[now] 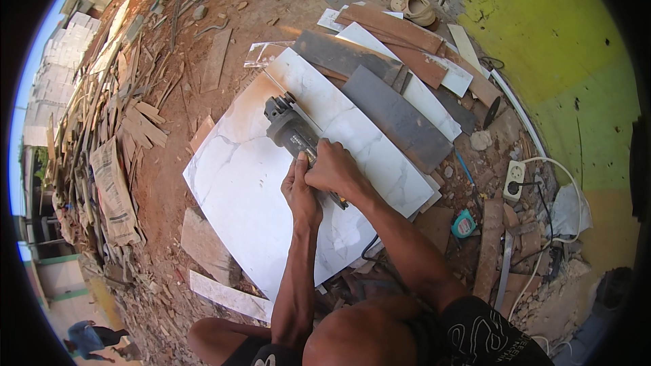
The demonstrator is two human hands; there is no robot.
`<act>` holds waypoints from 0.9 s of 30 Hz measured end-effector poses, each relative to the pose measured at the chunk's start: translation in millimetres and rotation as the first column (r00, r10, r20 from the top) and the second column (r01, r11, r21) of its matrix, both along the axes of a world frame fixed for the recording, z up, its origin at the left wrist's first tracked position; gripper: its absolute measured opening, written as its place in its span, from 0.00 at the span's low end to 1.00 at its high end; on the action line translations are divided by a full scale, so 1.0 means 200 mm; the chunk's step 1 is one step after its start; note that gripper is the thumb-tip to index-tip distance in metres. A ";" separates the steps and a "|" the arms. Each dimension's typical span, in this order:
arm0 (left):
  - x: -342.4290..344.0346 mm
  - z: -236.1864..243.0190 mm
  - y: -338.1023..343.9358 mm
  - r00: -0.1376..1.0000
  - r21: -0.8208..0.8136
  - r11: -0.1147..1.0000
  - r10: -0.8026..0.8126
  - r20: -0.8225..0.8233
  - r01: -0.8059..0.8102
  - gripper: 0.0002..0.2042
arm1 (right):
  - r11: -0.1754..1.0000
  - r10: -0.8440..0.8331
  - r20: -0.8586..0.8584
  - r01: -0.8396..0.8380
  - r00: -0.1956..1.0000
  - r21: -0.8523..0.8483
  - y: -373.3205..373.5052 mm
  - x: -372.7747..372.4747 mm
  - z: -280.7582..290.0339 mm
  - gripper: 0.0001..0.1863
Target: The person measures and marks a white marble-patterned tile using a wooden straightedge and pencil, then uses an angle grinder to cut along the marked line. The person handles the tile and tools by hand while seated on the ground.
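Both hands are on a dark angle grinder [293, 129] over a large white tile [247, 193] with grey marble veins. My right hand [333, 168] wraps over the grinder's body from the right. Close against it, my left hand [300, 186] grips the body from the left, thumb pointing up along it. The grinder's head lies at a thin straight line that runs across the tile's far part. Brown dust coats the tile around that line. The grinder's disc is mostly hidden. A dark cord shows near the tile's lower right edge.
Grey and brown tile pieces [397, 118] are stacked beyond the tile's right side. A teal tape measure [464, 224] and a white power strip [515, 180] with cables lie at right, before a yellow-green wall [542, 47]. Wood scraps [142, 125] heap at left. One shoe [413, 9] sits far off.
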State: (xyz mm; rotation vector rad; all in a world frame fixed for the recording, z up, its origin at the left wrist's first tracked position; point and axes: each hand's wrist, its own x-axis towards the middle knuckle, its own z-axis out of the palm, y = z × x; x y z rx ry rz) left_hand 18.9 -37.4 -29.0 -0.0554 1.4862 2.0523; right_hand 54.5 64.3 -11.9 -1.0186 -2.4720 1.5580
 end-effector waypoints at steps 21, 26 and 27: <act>-0.07 -0.03 0.01 0.999 -0.008 1.000 0.012 0.032 -0.012 0.15 | 0.998 0.052 0.075 -0.050 0.996 -0.028 0.04 -0.07 0.01 0.28; -0.03 -0.01 -0.01 0.999 -0.036 0.999 0.008 0.034 -0.007 0.16 | 0.997 0.043 0.097 -0.036 0.994 -0.069 0.02 -0.04 0.04 0.29; -0.03 -0.01 -0.01 1.000 -0.044 0.999 0.006 0.030 -0.005 0.16 | 0.995 0.050 0.103 -0.042 0.993 -0.085 0.02 -0.03 0.05 0.29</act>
